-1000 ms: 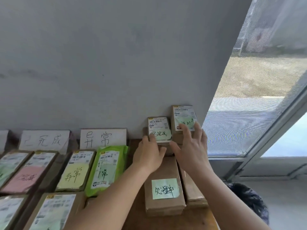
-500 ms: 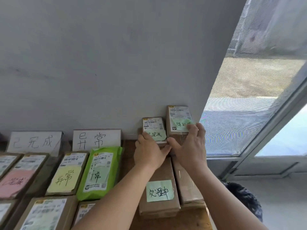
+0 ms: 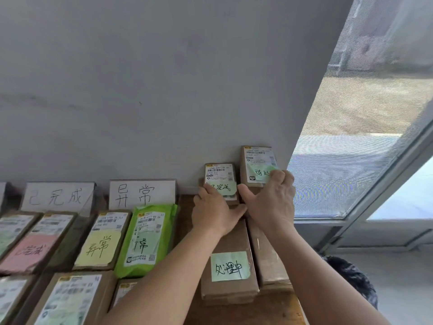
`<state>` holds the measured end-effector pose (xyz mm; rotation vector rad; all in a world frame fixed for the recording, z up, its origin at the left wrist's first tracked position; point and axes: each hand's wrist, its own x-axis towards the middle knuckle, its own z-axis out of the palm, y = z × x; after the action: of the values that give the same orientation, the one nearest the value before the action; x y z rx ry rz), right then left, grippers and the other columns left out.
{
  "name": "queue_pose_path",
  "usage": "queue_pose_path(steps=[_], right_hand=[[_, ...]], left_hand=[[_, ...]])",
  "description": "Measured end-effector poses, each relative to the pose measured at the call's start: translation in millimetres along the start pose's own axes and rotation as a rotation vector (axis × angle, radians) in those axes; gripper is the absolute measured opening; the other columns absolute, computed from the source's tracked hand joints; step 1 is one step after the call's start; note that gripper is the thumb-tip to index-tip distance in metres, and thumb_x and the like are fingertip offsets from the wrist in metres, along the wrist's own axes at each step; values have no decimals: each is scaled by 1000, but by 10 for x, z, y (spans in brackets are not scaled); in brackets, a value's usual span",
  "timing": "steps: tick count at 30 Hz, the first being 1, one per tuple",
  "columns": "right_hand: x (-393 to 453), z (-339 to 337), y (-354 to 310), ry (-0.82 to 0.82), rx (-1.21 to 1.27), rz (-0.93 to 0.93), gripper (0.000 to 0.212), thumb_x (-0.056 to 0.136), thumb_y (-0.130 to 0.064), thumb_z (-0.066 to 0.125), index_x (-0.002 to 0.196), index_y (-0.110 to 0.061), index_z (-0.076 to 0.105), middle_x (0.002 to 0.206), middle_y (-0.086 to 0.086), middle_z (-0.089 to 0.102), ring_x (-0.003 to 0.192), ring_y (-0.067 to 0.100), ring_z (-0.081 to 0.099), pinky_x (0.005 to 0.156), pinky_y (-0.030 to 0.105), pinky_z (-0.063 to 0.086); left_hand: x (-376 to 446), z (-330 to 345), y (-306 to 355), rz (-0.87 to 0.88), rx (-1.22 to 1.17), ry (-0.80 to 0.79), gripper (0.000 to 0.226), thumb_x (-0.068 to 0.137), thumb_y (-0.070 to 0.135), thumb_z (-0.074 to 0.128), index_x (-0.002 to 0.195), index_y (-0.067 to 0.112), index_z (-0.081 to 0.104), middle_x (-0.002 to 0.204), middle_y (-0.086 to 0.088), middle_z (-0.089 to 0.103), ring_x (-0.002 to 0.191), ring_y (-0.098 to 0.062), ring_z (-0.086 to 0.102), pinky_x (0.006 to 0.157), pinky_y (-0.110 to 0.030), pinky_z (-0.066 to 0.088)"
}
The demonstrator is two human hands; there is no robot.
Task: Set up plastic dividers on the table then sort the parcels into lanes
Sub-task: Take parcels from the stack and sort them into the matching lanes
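Two small upright parcels lean on the wall at centre right of the frame, at the far end of the rightmost lane on the counter (image 3: 269, 308), both directly ahead of the hands, long axes running up the wall. The left hand (image 3: 215, 212) sits at the lower left corner of the shorter parcel (image 3: 220, 178), whose green note reads roughly "completed"; fingers are curled along its left edge with the thumb pointing right under it, so the left grip looks clamped on that parcel, though the contact under the palm is hidden. The right hand (image 3: 273, 200) is on the taller parcel (image 3: 257, 165) just beside it to the right; fingers curl over its lower right corner and green note, thumb pressed at its lower left, grip clamped. The thumbs nearly meet between the two parcels. Each hand is nearest its own parcel. Flat boxes lie below, one with a green note (image 3: 230, 266). Lanes with sign cards (image 3: 141, 193) fill the left of the frame.
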<state>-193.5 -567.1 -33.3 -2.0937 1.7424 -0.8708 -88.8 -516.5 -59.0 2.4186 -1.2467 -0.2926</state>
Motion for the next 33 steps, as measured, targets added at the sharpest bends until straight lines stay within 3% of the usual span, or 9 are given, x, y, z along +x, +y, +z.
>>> queue_pose_path(steps=[10, 21, 26, 33], right_hand=[[-48, -98, 6, -20, 34, -6, 71, 77, -48, 65, 125, -3, 39, 139, 14, 36, 122, 36, 35, 99, 39, 30], [-229, -338, -96, -28, 102, -32, 72, 77, -43, 65, 130, -4, 38, 132, 17, 41, 122, 36, 34, 103, 42, 27], [-458, -452, -254, -16, 192, -107, 83, 76, -46, 66, 139, -6, 30, 139, 15, 37, 131, 33, 27, 109, 47, 27], [-952, -516, -573, -59, 221, -180, 89, 79, -47, 66, 145, -10, 21, 150, 15, 25, 138, 32, 17, 111, 46, 21]], left_hand=[[-45, -26, -2, -44, -52, 47, 101, 74, 60, 62, 142, -4, 22, 132, -20, 37, 120, -34, 37, 91, -37, 41], [-366, -262, -157, -37, -132, 171, 99, 71, 68, 56, 141, 3, 29, 128, -16, 38, 117, -31, 37, 93, -34, 41], [-638, -514, -335, -13, -122, 248, 103, 73, 75, 50, 146, 8, 22, 130, -14, 36, 118, -27, 36, 93, -35, 44], [-1085, -804, -755, 14, -77, 325, 100, 73, 68, 59, 148, 16, 18, 137, -9, 33, 126, -24, 33, 95, -32, 44]])
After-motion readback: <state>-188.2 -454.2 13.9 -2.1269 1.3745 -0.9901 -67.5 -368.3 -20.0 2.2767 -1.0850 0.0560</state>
